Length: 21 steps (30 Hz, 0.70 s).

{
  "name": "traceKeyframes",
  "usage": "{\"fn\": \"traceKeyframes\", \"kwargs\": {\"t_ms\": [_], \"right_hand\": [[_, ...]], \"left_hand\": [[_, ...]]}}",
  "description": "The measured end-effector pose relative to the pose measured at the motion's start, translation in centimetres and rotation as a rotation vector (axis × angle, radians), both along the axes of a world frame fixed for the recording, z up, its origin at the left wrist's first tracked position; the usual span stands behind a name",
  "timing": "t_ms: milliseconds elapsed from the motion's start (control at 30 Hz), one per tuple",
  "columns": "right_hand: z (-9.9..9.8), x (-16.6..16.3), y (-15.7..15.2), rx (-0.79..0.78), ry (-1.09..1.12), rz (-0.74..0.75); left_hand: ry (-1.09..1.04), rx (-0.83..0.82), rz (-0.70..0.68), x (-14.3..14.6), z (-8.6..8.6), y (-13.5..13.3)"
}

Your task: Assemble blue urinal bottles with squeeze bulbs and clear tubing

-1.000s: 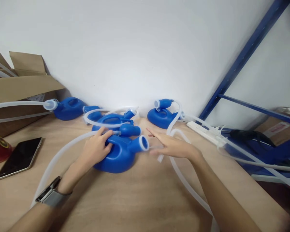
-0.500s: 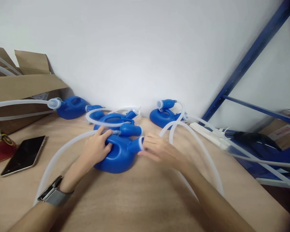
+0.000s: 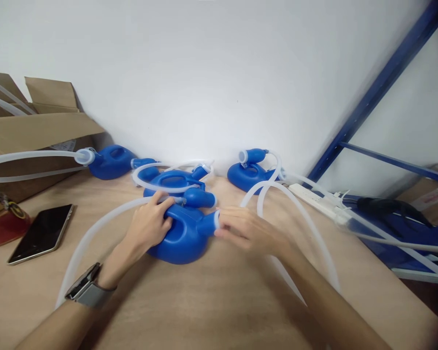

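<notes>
A blue plastic jug (image 3: pixel 184 237) with a handle and a side spout lies on the wooden table (image 3: pixel 219 301). My left hand (image 3: pixel 151 226), a watch on its wrist, is wrapped round the jug's handle. My right hand (image 3: pixel 246 228) is closed on the end of a clear white tube (image 3: pixel 306 221) and presses it at the jug's spout (image 3: pixel 210 221). The tube arches up and over to the right of my forearm. A second blue jug (image 3: pixel 175 182) sits just behind the held one.
Two more blue jugs (image 3: pixel 111 160) (image 3: pixel 248 174) with tubes lie by the white wall. A phone (image 3: pixel 42 233) and a red object (image 3: pixel 2 221) are at the left, beside a cardboard box (image 3: pixel 36 129). A white power strip (image 3: pixel 314 197) and blue shelf frame (image 3: pixel 372 92) stand at the right.
My right hand was open and apart from the spout; it closed on the tube end and brought it to the spout. The tube rose into an arch. My left hand stayed on the handle.
</notes>
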State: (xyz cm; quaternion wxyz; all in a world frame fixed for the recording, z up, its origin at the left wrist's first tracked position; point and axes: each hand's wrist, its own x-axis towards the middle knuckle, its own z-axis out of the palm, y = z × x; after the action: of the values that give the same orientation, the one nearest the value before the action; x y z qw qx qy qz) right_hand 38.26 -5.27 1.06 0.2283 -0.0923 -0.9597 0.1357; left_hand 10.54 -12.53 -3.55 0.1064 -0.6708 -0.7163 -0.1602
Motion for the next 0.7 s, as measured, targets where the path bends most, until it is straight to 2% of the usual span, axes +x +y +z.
{"fn": "traceKeyframes", "kwargs": {"t_ms": [267, 367, 433, 500, 567, 633, 700], "right_hand": [[0.3, 0.2, 0.4, -0.162, 0.01, 0.068], [0.7, 1.5, 0.8, -0.361, 0.184, 0.036], [1.7, 2.9, 1.0, -0.442, 0.278, -0.05], [2.7, 4.0, 1.2, -0.382, 0.237, -0.116], [3.2, 4.4, 1.5, -0.294, 0.138, -0.139], [2.6, 3.9, 1.7, -0.272, 0.07, -0.146], [0.9, 2.8, 2.1, -0.272, 0.012, -0.158]], "left_hand": [[-0.023, 0.037, -0.107, -0.1, -0.3, 0.3], [0.02, 0.07, -0.108, -1.0, -0.5, 0.4], [0.052, 0.102, -0.037, -1.8, -0.5, 0.5], [0.054, 0.12, 0.011, -2.6, -0.6, 0.7], [0.021, 0.116, -0.045, -3.2, -0.6, 1.0], [-0.028, 0.108, -0.148, -3.6, -0.7, 1.1], [-0.075, 0.094, -0.224, -3.9, -0.6, 1.1]]}}
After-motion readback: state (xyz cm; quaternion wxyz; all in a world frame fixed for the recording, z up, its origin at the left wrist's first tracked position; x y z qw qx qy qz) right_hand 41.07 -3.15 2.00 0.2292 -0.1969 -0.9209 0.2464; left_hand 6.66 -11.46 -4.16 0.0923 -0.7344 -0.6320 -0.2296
